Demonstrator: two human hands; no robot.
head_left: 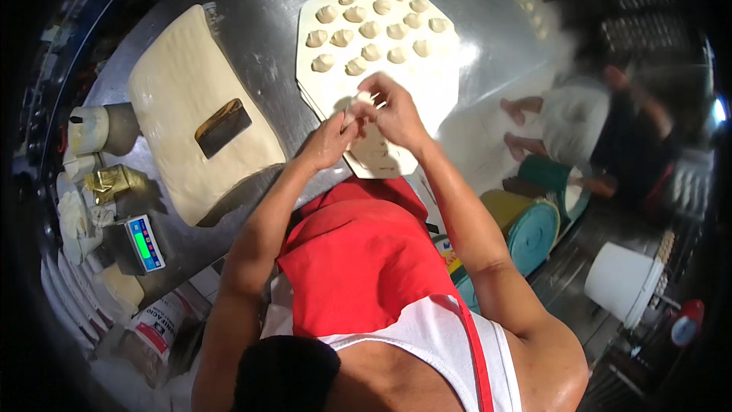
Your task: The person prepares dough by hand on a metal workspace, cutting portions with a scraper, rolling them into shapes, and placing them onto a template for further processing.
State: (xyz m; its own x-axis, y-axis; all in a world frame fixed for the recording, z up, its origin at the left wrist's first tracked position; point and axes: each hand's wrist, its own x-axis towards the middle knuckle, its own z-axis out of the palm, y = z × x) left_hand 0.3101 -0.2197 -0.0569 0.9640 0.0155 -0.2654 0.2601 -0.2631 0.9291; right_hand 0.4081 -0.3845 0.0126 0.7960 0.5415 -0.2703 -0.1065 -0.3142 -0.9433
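Head view: bare left hand [331, 140] and bare right hand [398, 113] pinched tight on maybe one small pale dough lump [365, 98]; this looked like shaping, next needing gentle placing.

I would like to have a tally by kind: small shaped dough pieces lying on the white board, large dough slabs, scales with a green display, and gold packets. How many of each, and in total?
Small dough pieces on the white board: 18
Large dough slab: 1
Scale with green display: 1
Gold packet: 1
Total: 21
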